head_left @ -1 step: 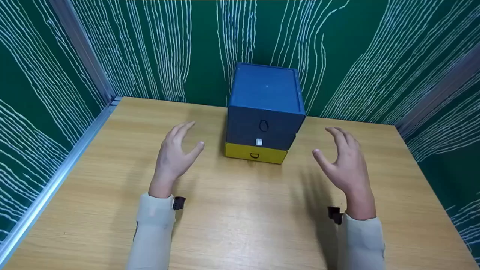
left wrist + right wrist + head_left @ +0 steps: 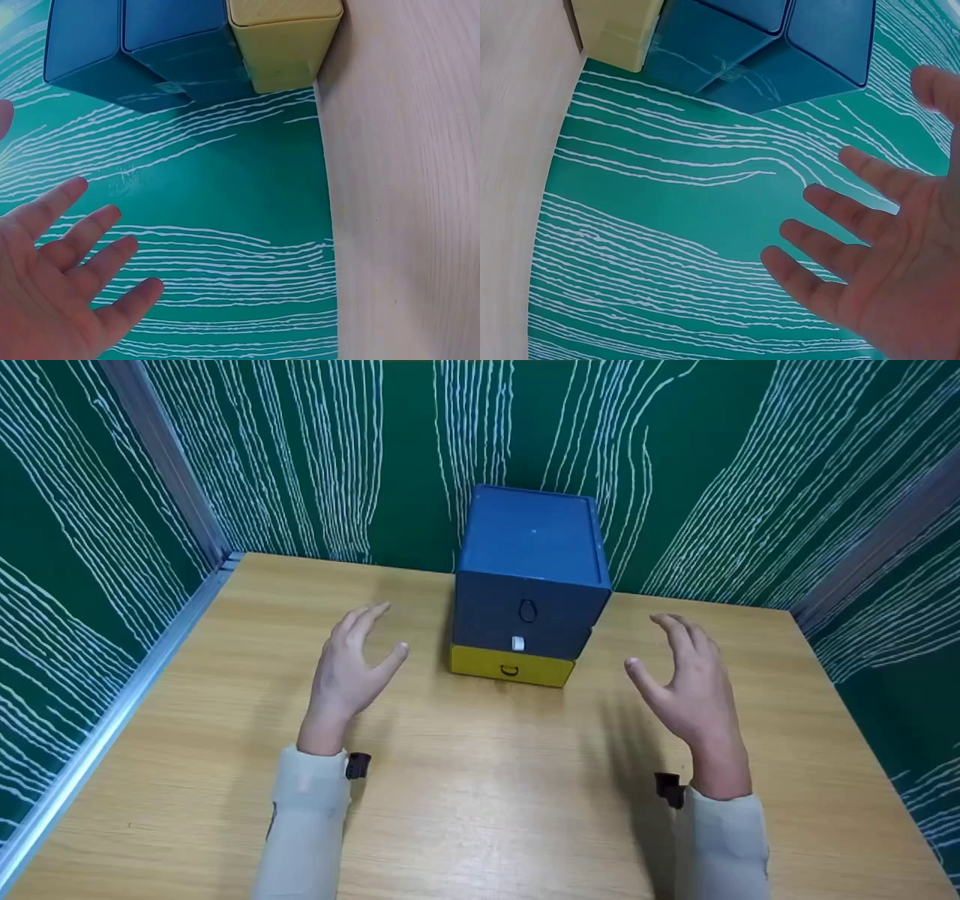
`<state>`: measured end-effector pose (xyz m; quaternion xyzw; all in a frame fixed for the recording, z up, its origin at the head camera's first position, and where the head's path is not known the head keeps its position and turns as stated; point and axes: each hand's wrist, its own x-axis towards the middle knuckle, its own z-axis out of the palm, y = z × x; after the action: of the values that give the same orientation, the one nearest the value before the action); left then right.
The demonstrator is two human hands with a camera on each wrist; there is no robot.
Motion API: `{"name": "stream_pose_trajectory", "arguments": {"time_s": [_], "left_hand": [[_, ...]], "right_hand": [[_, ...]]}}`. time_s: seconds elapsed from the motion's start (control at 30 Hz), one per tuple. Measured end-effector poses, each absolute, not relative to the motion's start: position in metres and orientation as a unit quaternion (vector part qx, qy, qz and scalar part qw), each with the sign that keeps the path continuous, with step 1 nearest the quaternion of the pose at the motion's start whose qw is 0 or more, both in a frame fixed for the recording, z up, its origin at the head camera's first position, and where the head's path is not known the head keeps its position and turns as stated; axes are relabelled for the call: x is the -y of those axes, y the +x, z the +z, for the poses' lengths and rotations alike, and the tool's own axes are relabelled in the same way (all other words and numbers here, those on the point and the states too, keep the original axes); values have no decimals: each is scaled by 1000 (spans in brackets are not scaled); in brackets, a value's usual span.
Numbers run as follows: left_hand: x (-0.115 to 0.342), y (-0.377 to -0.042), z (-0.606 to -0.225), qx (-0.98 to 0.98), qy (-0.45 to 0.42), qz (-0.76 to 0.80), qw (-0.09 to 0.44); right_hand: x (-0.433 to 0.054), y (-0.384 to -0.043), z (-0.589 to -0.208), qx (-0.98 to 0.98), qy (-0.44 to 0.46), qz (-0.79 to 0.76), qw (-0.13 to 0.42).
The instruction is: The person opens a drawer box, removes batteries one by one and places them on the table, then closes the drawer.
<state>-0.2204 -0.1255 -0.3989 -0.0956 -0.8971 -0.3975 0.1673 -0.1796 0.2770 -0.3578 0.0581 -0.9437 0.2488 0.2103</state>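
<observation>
A small stack of drawers stands at the back of the table, with two dark blue drawers [image 2: 495, 611] above a yellow drawer [image 2: 480, 661]. Its blue top [image 2: 534, 536] is flat with a raised rim. A dark loop handle shows on the upper blue front and another on the yellow one; a small white piece [image 2: 517, 643] sits on the middle front. To the left of the stack my left hand [image 2: 346, 671] hovers with fingers spread, holding nothing. On the other side, my right hand [image 2: 691, 682] is likewise spread and apart from the drawers.
The wooden table [image 2: 465, 810] runs back to a green wall [image 2: 409, 457] with white wavy lines, close behind the drawers. Similar green panels flank both sides, joined by metal posts [image 2: 165, 457]. A metal rail [image 2: 112, 712] follows the table's left edge.
</observation>
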Motion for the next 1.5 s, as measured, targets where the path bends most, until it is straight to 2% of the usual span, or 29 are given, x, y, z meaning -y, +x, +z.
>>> {"name": "stream_pose_trajectory", "arguments": {"time_s": [0.23,0.57,0.87,1.07,1.5], "left_hand": [[121,-220,-397,890,-95,-417,157],[88,-225,-396,786,-157,-579,149],[61,-234,-391,722,-142,-668,113],[52,-241,-391,706,-162,-680,114],[49,-245,-392,700,-190,-681,97]], "right_hand": [[-269,-179,-359,937,59,266,219],[-246,-188,-368,886,77,375,261],[-225,-199,-368,860,90,449,225],[-205,-205,-368,839,137,488,200],[-174,-214,-372,874,159,443,118]]}}
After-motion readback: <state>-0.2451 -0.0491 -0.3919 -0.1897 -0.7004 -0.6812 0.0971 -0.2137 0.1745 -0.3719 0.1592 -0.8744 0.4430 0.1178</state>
